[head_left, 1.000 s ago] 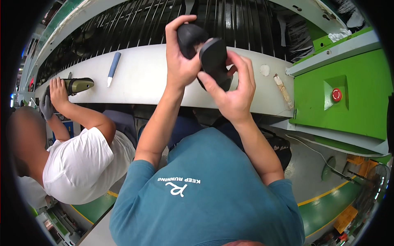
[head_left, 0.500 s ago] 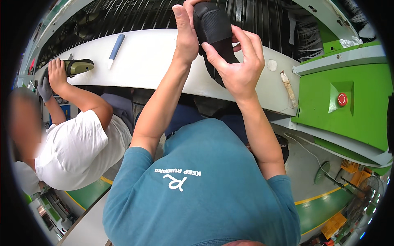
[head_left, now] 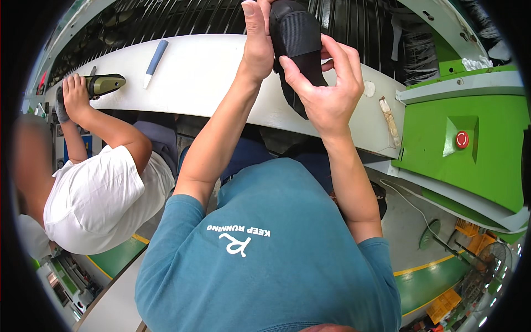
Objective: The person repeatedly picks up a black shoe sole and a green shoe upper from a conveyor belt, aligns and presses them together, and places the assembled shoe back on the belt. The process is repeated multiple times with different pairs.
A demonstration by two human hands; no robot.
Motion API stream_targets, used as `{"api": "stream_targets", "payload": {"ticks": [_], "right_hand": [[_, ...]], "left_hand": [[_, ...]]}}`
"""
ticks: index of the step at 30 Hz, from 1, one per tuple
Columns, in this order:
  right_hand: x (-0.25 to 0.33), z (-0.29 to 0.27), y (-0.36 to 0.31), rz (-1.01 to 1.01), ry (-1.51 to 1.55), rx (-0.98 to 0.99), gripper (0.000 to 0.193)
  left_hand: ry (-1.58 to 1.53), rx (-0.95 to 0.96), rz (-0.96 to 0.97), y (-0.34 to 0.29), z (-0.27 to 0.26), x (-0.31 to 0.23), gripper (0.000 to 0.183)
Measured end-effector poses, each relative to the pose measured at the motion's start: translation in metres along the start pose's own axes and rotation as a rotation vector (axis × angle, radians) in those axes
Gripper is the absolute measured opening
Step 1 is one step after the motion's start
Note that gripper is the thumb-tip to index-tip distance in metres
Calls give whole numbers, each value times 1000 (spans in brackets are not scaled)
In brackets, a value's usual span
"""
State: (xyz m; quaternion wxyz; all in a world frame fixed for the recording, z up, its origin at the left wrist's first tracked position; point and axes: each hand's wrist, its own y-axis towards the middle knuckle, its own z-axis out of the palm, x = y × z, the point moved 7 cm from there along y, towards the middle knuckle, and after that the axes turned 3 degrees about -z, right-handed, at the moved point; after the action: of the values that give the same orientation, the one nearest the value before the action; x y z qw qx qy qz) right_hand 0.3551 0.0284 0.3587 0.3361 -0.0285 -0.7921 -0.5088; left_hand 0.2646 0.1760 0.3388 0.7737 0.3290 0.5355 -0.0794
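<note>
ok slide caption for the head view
Right hand grips a black shoe, left hand at its side, above a white bench.

Teal T-shirt [head_left: 271,249], short sleeves [head_left: 180,218], white print [head_left: 235,245]

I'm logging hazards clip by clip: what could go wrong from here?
The shoe could slip: the right hand grips its side, but the left hand's thumb stands clear of it. In view it overlaps the bars, so it might drop among them.

The blue tool lies loose by the table's far edge; a knock might push it off.
</note>
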Motion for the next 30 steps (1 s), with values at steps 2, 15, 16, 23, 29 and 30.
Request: {"api": "stream_targets", "payload": {"ticks": [2,15,16,23,29,30], "right_hand": [[0,0,0,2,0,5,67],[7,-6,1,17,9,-2,64],[9,-7,1,19,10,0,63],[17,-13,-2,10,-7,23,63],[22,-18,11,37,240,190,47],[24,-19,18,116,306,201,35]], "left_hand": [[1,2,1,1,0,1,94],[369,45,91,-6,-2,-21,61],[323,57,75,-6,-1,-21,61],[182,43,105,-17,0,-26,61],[93,17,7,-41,-6,-28,80],[94,20,40,-44,-9,-26,81]]}}
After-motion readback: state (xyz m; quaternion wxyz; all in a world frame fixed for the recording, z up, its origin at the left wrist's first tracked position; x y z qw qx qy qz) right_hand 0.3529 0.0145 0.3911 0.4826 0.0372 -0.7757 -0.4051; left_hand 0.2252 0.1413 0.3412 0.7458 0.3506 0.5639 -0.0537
